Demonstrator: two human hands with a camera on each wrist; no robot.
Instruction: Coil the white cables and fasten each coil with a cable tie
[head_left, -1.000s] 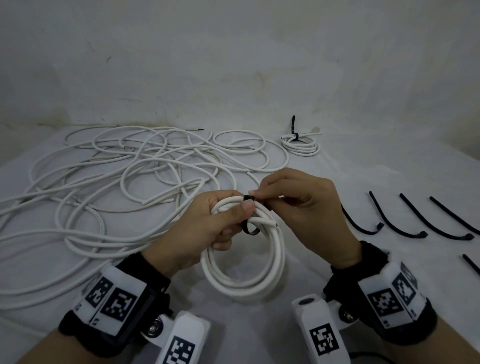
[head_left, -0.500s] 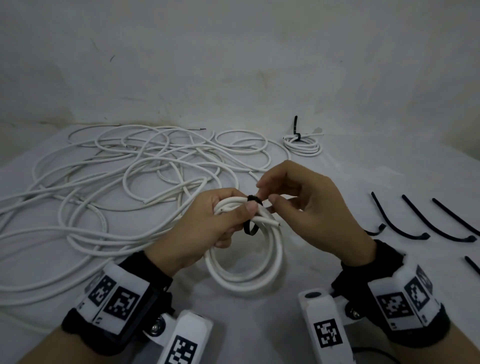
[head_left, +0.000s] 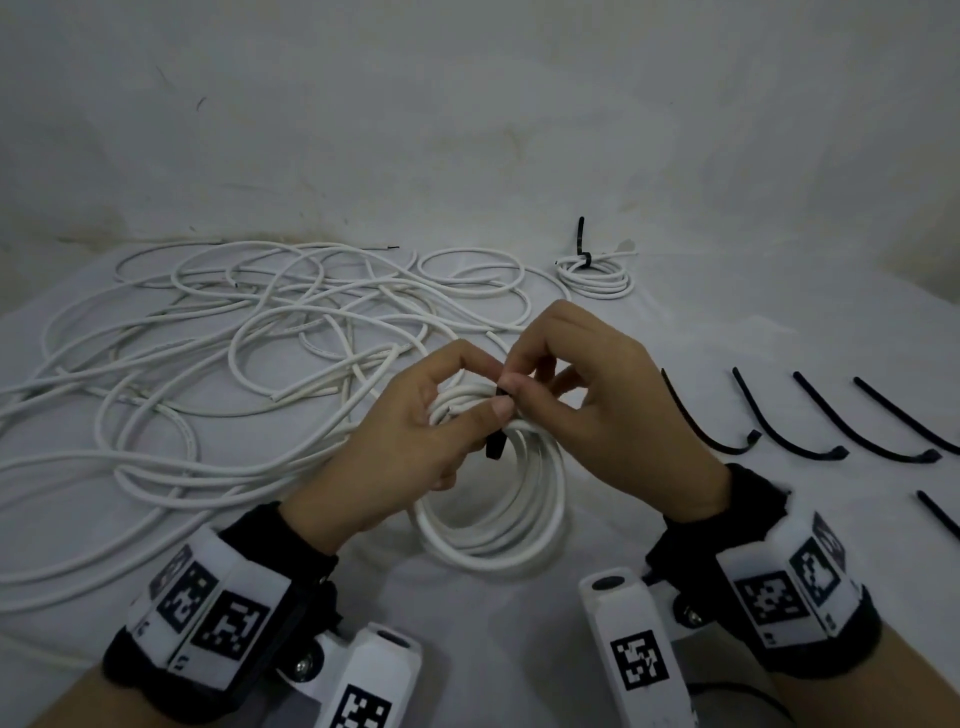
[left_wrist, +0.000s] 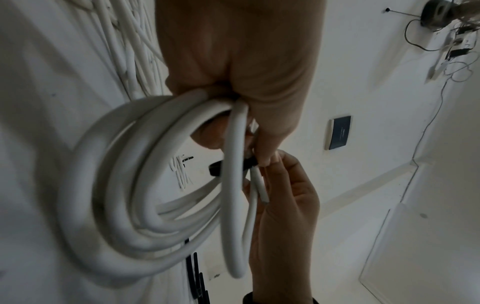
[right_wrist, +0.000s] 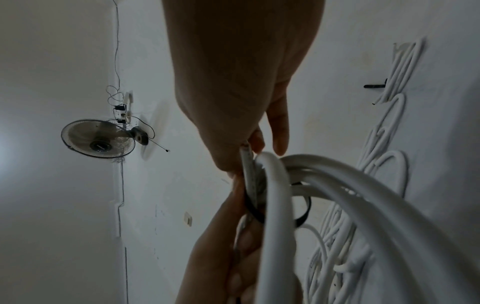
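Seen from the head camera, a white coil (head_left: 493, 499) is held above the desk (head_left: 779, 353) at the centre of the frame, its top bunch clasped in the left hand (head_left: 410, 447) while the black cable tie (head_left: 496, 441) looped round that bunch is pinched at its upper end by the right hand (head_left: 587, 410). The step in hand is judged to be the closing of the tie: the turns are best kept bunched flat under the left thumb while the tail is drawn straight through the head, so that no turn slips out. Loose white cables (head_left: 208, 364) are spread from 9 to 11 o'clock, a finished coil (head_left: 597, 275) lies at 1 o'clock near the back wall, and spare ties (head_left: 810, 421) are lined up at 3 o'clock; open room is left only toward 6 o'clock. In the left wrist view, the coil (left_wrist: 145, 205) is shown hanging from the clenched left grip, the tie (left_wrist: 217, 169) crossing its strands where the right fingertips (left_wrist: 285, 162) meet it, a free cable end (left_wrist: 259, 189) poking out beside them. In the right wrist view, the tie (right_wrist: 303, 211) is seen as a loose loop round the strands (right_wrist: 337, 195), not yet snug, its ridged tail (right_wrist: 249, 174) nipped in the right grip.
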